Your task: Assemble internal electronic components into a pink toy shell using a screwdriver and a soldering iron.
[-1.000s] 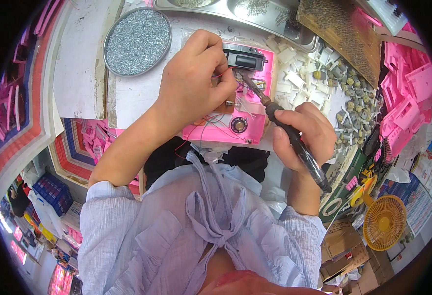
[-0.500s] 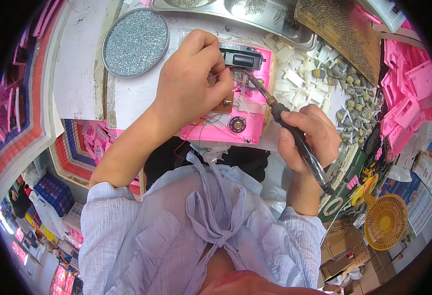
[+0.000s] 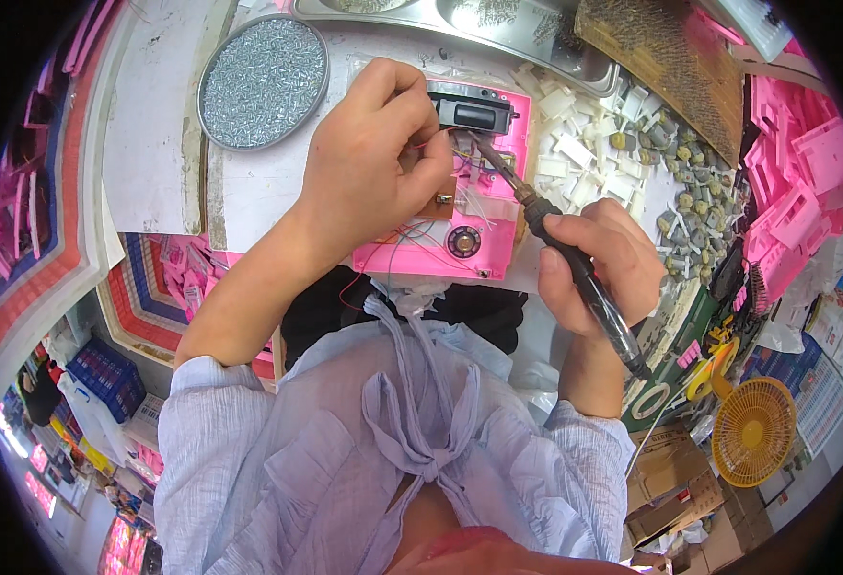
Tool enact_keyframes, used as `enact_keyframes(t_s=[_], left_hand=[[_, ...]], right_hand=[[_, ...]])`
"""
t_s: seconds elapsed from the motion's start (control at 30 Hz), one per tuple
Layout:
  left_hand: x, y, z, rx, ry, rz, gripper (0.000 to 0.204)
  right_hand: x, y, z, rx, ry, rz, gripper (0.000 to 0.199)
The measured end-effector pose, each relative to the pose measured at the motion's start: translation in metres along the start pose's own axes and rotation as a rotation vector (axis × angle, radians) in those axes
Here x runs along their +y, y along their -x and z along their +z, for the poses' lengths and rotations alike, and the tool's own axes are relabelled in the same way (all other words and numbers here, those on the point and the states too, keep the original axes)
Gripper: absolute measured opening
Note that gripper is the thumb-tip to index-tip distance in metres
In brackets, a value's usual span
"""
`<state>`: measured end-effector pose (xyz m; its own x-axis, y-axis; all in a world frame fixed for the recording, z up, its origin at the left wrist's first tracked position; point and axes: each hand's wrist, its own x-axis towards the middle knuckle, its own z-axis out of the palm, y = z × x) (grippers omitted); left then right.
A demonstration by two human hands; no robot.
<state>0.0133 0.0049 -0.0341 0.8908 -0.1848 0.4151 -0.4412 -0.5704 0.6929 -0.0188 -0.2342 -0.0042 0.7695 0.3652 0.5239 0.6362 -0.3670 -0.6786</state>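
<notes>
A pink plastic housing (image 3: 412, 261) lies open on the table with wiring inside. Along its far edge sits a black module (image 3: 476, 117); a small round speaker (image 3: 463, 241) is at the near end. Part of a brown circuit board (image 3: 445, 201) shows beside my left hand (image 3: 369, 153), whose thumb and index finger pinch a thin wire, mostly hidden by the fingers. My right hand (image 3: 618, 264) grips a soldering iron (image 3: 605, 305) by its dark handle. The iron's tip points into the housing, at the black module's near edge; whether it touches cannot be made out.
A round dish (image 3: 264, 86) of small metal screws stands at the far left. Beyond the housing is a metal tray (image 3: 536, 38). White plastic pieces (image 3: 575, 149), small motors (image 3: 694, 206) and pink parts (image 3: 795, 201) are heaped to the right. A yellow fan (image 3: 753, 431) is at the lower right.
The soldering iron's tip has shifted slightly left and away from me, along the black module's near edge. My left hand has barely moved and still pinches the wire.
</notes>
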Motion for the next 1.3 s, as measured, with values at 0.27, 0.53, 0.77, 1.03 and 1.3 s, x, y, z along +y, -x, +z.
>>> enact_keyframes(t_s=[0.27,0.53,0.77,1.03,1.3], left_hand=[[-0.0002,-0.0009,-0.0008,0.001,-0.02,0.015,0.012],[0.0004,0.0014,-0.002,-0.047,0.002,-0.035,0.011],[0.0012,0.0015,-0.0019,-0.045,0.008,-0.044,0.011],[-0.0004,0.0022,-0.0005,-0.035,0.01,-0.034,0.012],[0.0005,0.0018,-0.0007,-0.037,0.0,-0.035,0.012]], right_hand=[[-0.0003,-0.0025,0.0026,-0.007,0.005,-0.006,0.022],[0.0012,-0.0053,0.0051,-0.007,0.007,-0.018,0.023],[0.0037,-0.0044,0.0061,-0.018,0.007,-0.043,0.025],[0.0041,-0.0041,0.0057,-0.023,0.008,-0.053,0.025],[0.0008,0.0015,-0.0015,-0.033,0.005,-0.016,0.025]])
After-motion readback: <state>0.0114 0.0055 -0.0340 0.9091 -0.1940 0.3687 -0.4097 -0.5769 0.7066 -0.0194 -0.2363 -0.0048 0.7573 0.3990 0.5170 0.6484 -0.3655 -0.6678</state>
